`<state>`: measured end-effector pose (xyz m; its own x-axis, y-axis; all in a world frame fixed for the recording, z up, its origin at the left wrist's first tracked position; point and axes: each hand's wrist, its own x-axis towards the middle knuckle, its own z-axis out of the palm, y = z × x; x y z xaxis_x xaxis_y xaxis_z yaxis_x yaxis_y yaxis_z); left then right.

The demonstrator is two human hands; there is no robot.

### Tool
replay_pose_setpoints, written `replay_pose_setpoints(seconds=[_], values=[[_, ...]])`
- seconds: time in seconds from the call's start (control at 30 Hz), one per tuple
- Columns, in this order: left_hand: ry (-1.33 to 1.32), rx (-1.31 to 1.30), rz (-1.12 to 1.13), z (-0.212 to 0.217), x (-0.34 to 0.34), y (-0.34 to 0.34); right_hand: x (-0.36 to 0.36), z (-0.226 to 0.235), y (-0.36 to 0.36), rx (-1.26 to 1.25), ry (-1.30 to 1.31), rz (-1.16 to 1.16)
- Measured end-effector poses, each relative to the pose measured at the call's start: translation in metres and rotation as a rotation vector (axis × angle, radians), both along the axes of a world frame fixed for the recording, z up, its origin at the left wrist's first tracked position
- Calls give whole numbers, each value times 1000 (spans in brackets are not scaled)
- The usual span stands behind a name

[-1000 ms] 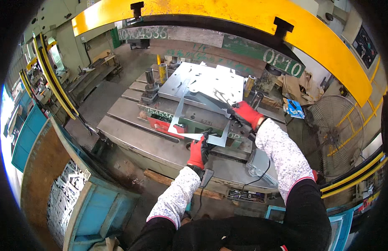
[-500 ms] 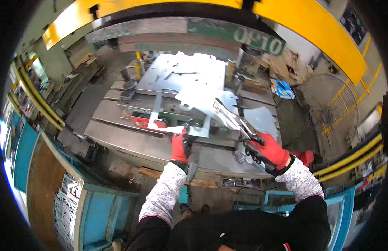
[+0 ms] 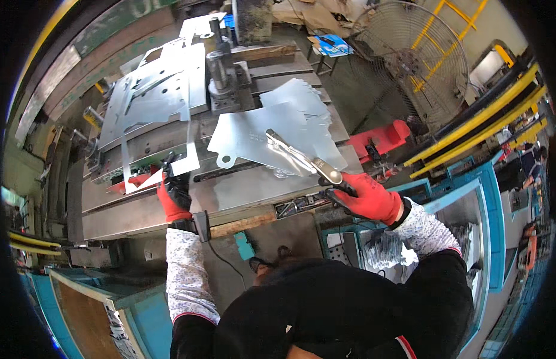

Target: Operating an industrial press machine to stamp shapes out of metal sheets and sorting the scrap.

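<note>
- The right hand, in a red glove, is clenched on the handles of long metal tongs.
- The tongs reach up and left from the hand; their tip lies on a cut sheet-metal blank. Whether the tip pinches the sheet's edge or only rests on it cannot be told.
- The blank lies flat on top of a small stack of like blanks, on the right part of the press bed, just right of the die.
- The left hand, also red-gloved, is closed on the near edge of a thin scrap frame that hangs out of the die toward the person.
- Handling, as a judgement: the blank is thin, stiff enough to keep flat over a short span, light, and likely to flex and wobble when lifted from one point. Cut edges are probably sharp and the surface slippery.
- Best hold: by the tongs at a rim close to the blank's middle, or on the small tab at its lower left, keeping fingers off the edges.
- A floor fan stands beyond the bed, well apart.
</note>
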<state>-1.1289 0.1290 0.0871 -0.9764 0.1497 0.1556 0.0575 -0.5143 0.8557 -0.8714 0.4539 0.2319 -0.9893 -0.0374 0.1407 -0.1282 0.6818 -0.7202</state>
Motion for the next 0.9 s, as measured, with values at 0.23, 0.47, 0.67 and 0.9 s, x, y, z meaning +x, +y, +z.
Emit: replay_pose_setpoints(seconds=[0.23,0.47,0.67,0.9], values=[[-85,108,-70,10,10,2,26,-25,32,72,15,-102],[83,-170,-6,4,10,-8,41,-58,71,-1,-90,-145],[-72,72,-6,11,5,-11,30,-89,100,49,-221,-68],[291,-293,164,65,1,2,18,-121,100,699,21,-49]])
